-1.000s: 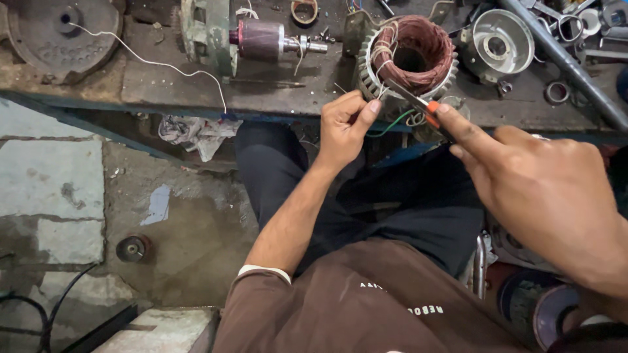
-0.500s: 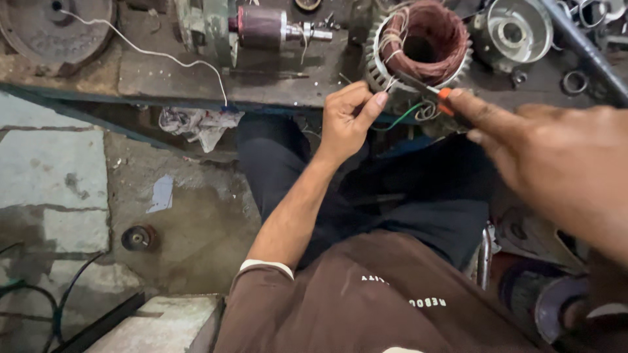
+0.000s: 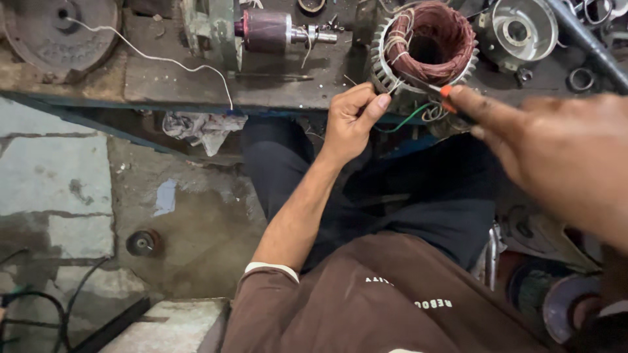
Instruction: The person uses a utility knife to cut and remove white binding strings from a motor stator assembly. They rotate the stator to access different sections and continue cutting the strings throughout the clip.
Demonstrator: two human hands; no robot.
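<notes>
With the view having drifted right since before, the left hand (image 3: 350,117) is pinching a lead beside the wound stator (image 3: 428,49) while the right hand (image 3: 556,147) is gripping an orange-handled tool (image 3: 439,89) against its windings, leads hanging untrimmed.

Two hands: left hand (image 3: 350,117), right hand (image 3: 562,150). One copper-wound stator (image 3: 428,49), top centre-right. One rotor (image 3: 268,31), top centre. One round disc (image 3: 55,29), upper left. One white wire (image 3: 163,60).
</notes>
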